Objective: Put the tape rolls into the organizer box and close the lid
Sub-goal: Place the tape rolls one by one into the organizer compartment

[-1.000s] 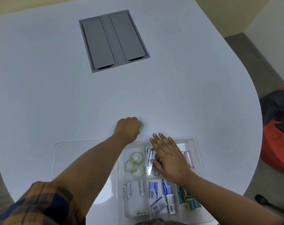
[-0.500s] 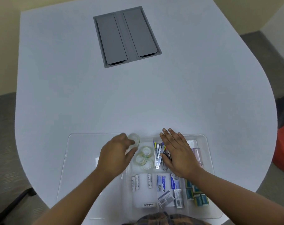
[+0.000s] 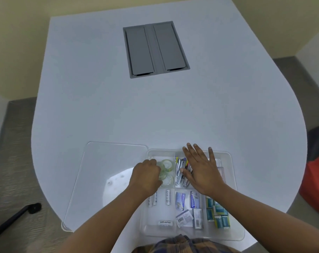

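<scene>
Since the earlier frame our left hand (image 3: 145, 178) has come back from the bare worktop (image 3: 118, 110) beyond the box and now sits over the far-left compartment of the organizer box (image 3: 233, 179), fingers curled down among the tape rolls (image 3: 166, 164). Whether it is pinching one roll we cannot tell, because the knuckles hide the fingertips. Our right hand (image 3: 200, 170) lies flat with fingers spread, palm down over the compartment just right of the tape, pressing on the box.

Clear tape rolls lie in the compartment at our left fingertips, touching one another, at least three of them. Under and beside our right palm sits a bundle of clips and pens (image 3: 180, 170). Nearer to us, below the left hand, three white batteries (image 3: 167, 197) lie side by side; below the right hand are small blue-and-white boxes (image 3: 187, 203), and right of those a heap of teal-and-yellow packets (image 3: 218, 212).

Left of our left hand the clear lid (image 3: 100, 170) lies swung open, flat on the worktop.
</scene>
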`<state>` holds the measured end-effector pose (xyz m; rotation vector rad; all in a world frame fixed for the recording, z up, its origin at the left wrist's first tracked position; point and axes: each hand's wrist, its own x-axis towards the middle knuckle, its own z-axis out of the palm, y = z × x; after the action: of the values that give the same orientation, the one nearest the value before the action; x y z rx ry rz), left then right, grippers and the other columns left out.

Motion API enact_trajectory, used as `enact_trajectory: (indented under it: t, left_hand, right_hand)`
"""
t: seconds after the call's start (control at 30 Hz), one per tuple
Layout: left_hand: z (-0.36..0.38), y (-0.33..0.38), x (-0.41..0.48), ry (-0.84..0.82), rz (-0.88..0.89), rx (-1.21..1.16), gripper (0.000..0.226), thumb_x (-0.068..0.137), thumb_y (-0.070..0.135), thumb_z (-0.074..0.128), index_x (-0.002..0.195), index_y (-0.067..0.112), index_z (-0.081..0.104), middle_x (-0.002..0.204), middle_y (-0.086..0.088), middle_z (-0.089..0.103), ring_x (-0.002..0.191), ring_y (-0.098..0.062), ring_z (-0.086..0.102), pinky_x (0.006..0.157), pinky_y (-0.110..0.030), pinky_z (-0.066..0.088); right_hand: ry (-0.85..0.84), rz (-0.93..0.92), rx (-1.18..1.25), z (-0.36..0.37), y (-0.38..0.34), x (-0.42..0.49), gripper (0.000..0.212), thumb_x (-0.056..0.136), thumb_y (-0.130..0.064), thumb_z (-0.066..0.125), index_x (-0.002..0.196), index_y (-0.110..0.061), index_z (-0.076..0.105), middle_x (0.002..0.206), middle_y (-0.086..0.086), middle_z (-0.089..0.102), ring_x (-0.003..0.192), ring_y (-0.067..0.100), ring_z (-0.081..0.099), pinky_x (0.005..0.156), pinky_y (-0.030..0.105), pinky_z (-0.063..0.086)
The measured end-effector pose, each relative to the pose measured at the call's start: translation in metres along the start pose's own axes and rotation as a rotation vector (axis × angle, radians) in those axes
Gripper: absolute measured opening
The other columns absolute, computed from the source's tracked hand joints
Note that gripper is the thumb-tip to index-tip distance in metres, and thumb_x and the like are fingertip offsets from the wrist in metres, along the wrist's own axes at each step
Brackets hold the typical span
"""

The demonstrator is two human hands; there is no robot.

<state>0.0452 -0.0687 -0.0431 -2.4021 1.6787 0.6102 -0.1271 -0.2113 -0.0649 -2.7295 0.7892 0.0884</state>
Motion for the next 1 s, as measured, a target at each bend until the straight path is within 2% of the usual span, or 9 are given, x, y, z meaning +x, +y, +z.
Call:
enact_trajectory:
  t: [0.1, 0.23, 0.3, 0.4, 0.57, 0.77, 0.87, 1.0]
  left_hand:
    - [0.006, 0.004, 0.002, 0.048, -0.032, 0.026, 0.040, 0.083, 0.053, 0.056, 0.095, 0.016, 0.067, 0.100, -0.006, 0.058, 0.093, -0.027, 0.055, 0.074, -0.036, 0.035]
    - [0.008, 0.015, 0.006, 0.078, -0.097, 0.072, 0.044, 0.084, 0.058, 0.052, 0.092, 0.017, 0.067, 0.099, -0.005, 0.059, 0.095, -0.027, 0.054, 0.081, -0.039, 0.034]
    - [0.007, 0.020, 0.006, 0.081, -0.129, 0.055, 0.038, 0.084, 0.053, 0.053, 0.089, 0.017, 0.066, 0.098, -0.004, 0.059, 0.095, -0.026, 0.054, 0.082, -0.038, 0.033]
    - [0.001, 0.025, 0.005, 0.086, -0.151, 0.018, 0.017, 0.082, 0.033, 0.053, 0.082, 0.019, 0.063, 0.095, -0.003, 0.060, 0.092, -0.024, 0.053, 0.078, -0.035, 0.029]
    - [-0.006, 0.024, 0.000, 0.104, -0.176, 0.093, 0.012, 0.079, 0.021, 0.049, 0.076, 0.019, 0.061, 0.089, -0.002, 0.058, 0.086, -0.024, 0.051, 0.077, -0.035, 0.027]
    - [-0.003, 0.022, 0.005, 0.038, -0.178, 0.173, 0.009, 0.078, 0.022, 0.057, 0.083, 0.018, 0.063, 0.093, -0.002, 0.058, 0.092, -0.024, 0.050, 0.085, -0.037, 0.030]
    - [-0.002, 0.021, 0.008, 0.046, -0.168, 0.174, 0.013, 0.080, 0.031, 0.059, 0.085, 0.020, 0.064, 0.093, -0.001, 0.059, 0.095, -0.024, 0.050, 0.085, -0.038, 0.029]
    - [-0.004, 0.015, 0.006, 0.125, -0.149, 0.051, 0.030, 0.086, 0.046, 0.053, 0.091, 0.020, 0.068, 0.096, -0.001, 0.059, 0.096, -0.025, 0.052, 0.082, -0.037, 0.030]
  right_hand:
    - [0.013, 0.059, 0.036, -0.003, -0.005, -0.010, 0.068, 0.095, -0.061, 0.026, 0.151, -0.024, 0.024, 0.161, -0.004, 0.012, 0.149, 0.013, 0.003, 0.118, 0.049, -0.009]
    - [0.055, 0.077, 0.095, -0.001, -0.003, -0.037, 0.061, 0.095, -0.058, 0.033, 0.146, -0.027, 0.033, 0.159, -0.007, 0.019, 0.147, 0.012, 0.014, 0.118, 0.041, 0.002]
    - [0.042, 0.059, 0.153, 0.003, -0.001, -0.050, 0.061, 0.095, -0.056, 0.038, 0.148, -0.028, 0.031, 0.159, -0.008, 0.021, 0.146, 0.012, 0.017, 0.117, 0.039, 0.010]
    - [0.030, 0.036, 0.234, 0.006, 0.003, -0.061, 0.059, 0.095, -0.054, 0.042, 0.146, -0.027, 0.034, 0.157, -0.007, 0.027, 0.146, 0.008, 0.016, 0.117, 0.041, 0.021]
    - [-0.009, 0.011, 0.128, 0.014, 0.006, -0.068, 0.055, 0.094, -0.053, 0.041, 0.143, -0.029, 0.039, 0.158, -0.010, 0.024, 0.146, 0.002, -0.002, 0.115, 0.040, 0.009]
    - [-0.036, 0.002, 0.053, 0.020, 0.009, -0.070, 0.056, 0.092, -0.056, 0.039, 0.143, -0.030, 0.038, 0.158, -0.014, 0.014, 0.147, 0.006, -0.006, 0.115, 0.046, 0.014]
    - [-0.059, -0.001, 0.028, 0.019, 0.009, -0.070, 0.057, 0.093, -0.058, 0.034, 0.144, -0.032, 0.035, 0.157, -0.016, 0.007, 0.147, 0.006, -0.009, 0.115, 0.044, 0.012]
    - [-0.078, 0.002, 0.033, 0.014, 0.007, -0.069, 0.056, 0.093, -0.058, 0.035, 0.143, -0.032, 0.037, 0.159, -0.013, 0.018, 0.147, 0.005, -0.008, 0.115, 0.043, 0.009]
